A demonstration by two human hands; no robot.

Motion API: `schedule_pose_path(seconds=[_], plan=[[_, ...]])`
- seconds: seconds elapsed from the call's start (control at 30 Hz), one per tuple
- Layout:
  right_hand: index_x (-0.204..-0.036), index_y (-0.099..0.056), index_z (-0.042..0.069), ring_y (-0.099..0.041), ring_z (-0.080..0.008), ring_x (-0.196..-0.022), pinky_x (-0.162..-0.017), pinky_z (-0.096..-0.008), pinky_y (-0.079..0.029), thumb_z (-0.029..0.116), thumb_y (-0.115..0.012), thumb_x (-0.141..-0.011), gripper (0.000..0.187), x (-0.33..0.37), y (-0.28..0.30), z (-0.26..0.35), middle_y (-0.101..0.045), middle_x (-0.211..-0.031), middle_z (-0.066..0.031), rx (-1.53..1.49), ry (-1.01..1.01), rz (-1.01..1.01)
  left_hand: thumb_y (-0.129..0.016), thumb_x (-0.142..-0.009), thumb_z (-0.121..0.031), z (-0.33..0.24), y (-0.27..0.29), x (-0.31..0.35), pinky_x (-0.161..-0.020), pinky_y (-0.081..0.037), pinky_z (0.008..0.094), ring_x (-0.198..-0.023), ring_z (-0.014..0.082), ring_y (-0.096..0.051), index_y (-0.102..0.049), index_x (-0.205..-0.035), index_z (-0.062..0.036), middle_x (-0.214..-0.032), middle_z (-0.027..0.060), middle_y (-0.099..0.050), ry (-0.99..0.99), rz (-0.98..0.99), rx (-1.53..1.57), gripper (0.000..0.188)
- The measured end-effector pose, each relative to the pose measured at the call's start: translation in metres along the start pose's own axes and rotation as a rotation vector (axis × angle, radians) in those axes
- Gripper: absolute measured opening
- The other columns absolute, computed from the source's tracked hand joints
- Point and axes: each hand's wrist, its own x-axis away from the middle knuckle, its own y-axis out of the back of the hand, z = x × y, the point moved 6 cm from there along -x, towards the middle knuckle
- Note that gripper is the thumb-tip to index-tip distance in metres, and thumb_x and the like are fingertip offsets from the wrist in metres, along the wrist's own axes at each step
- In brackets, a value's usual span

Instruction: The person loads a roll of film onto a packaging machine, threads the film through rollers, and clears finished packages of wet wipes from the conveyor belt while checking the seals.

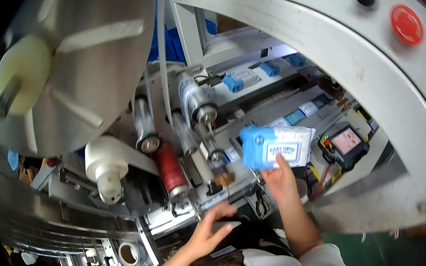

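My right hand (282, 182) grips the lower edge of a blue and white pack of wipes (278, 148), thumb on its printed front; the fingers behind it are hidden. Empty, with thumb and fingers apart, my left hand (211, 231) hovers by the front of the machine, near a red roller (171, 170). Behind the held pack, a flat strip of blue and white film or labels (295, 116) runs along the machine bed. More packs of wipes (241, 79) lie in a row on a conveyor further back.
A large steel disc (89, 66) with pale bars fills the left. Metal rollers (145, 130) stick out beside it. On the right hangs a handheld control panel with a screen (346, 143). A white machine frame (309, 26) with a red stop button (407, 25) arches overhead. A tape roll (132, 254) sits lower left.
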Motion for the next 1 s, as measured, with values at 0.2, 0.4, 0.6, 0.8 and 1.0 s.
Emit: schedule_pose_path(seconds=[0.2,0.4,0.6,0.8,1.0], plan=[[-0.123,-0.044,0.016,-0.051,-0.0173,-0.106,-0.088,-0.0365,-0.038,0.005,-0.08,-0.067,0.067,-0.232,0.004,0.04,-0.056,-0.116,-0.0003,0.238,0.282,-0.341,-0.057,-0.09,-0.006,0.073,0.037,0.053,-0.095,-0.042,0.0305,-0.109,0.0193,-0.056,-0.058,-0.109,0.0004,-0.114,0.0128,-0.061,0.438,-0.267,0.003,0.02],[-0.136,-0.025,0.003,-0.047,-0.0281,-0.119,-0.096,-0.0356,-0.041,0.0,-0.082,-0.061,0.094,-0.407,-0.018,0.064,-0.047,-0.129,-0.0143,0.581,0.562,-0.384,-0.058,-0.09,-0.005,0.165,0.065,0.139,-0.092,-0.043,0.0305,-0.104,0.0188,-0.057,-0.06,-0.101,0.0004,-0.109,0.0122,-0.062,0.647,-0.824,0.208,0.013],[-0.13,-0.039,0.002,-0.053,-0.0264,-0.11,-0.091,-0.0357,-0.044,0.011,-0.085,-0.061,0.083,-0.469,-0.022,0.001,-0.054,-0.123,-0.016,0.977,0.391,-0.514,-0.058,-0.09,-0.005,0.16,0.041,0.146,-0.09,-0.043,0.0297,-0.102,0.0178,-0.057,-0.06,-0.101,-0.0001,-0.107,0.0112,-0.062,0.788,-1.041,0.391,0.013],[-0.122,-0.051,0.006,-0.057,-0.029,-0.099,-0.078,-0.039,-0.05,0.04,-0.073,-0.077,0.061,-0.479,0.009,-0.119,-0.058,-0.112,-0.0138,0.694,-0.318,-0.137,-0.058,-0.09,-0.006,0.164,0.041,0.137,-0.087,-0.044,0.0288,-0.1,0.0169,-0.057,-0.06,-0.102,-0.0007,-0.105,0.0102,-0.062,0.813,-1.046,0.444,0.013],[-0.096,-0.062,-0.003,-0.062,-0.0226,-0.063,-0.054,-0.0338,-0.05,0.038,-0.064,-0.084,0.043,-0.502,0.035,-0.068,-0.063,-0.075,-0.0113,1.222,0.084,-0.263,-0.059,-0.09,-0.006,0.167,0.048,0.128,-0.085,-0.045,0.028,-0.099,0.016,-0.057,-0.061,-0.102,-0.0012,-0.102,0.0092,-0.062,0.802,-1.008,0.461,0.013]])
